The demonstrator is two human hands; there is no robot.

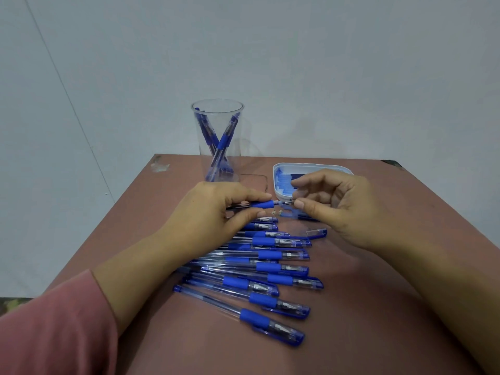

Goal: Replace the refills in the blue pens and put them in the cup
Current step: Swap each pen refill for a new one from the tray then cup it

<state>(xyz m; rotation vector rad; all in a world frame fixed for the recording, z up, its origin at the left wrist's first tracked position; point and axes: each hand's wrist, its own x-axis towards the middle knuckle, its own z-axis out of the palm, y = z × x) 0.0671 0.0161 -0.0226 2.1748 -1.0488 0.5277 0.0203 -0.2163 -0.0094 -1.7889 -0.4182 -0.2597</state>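
Layout on the table [351,334]: the cup [238,152] stands at the far edge with several pens [216,136] in it, and the refill tray [281,169] lies just to its right. Nearer you, a row of pens [270,266] lies side by side, with a loose cap [316,233] to its right.

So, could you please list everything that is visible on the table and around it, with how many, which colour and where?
cup: one, clear, upright, far side of the table.
pens in cup: a few, blue, leaning crossed inside.
tray: one, white, right of the cup.
refills: several, blue, in the tray.
row of pens: about a dozen, blue, capped, lying mid-table.
loose cap: one, blue, right of the row.
held pen: one, blue, uncapped, between both hands.
table: one, brown.
left hand: grips the held pen; pink sleeve.
right hand: pinches its tip end.
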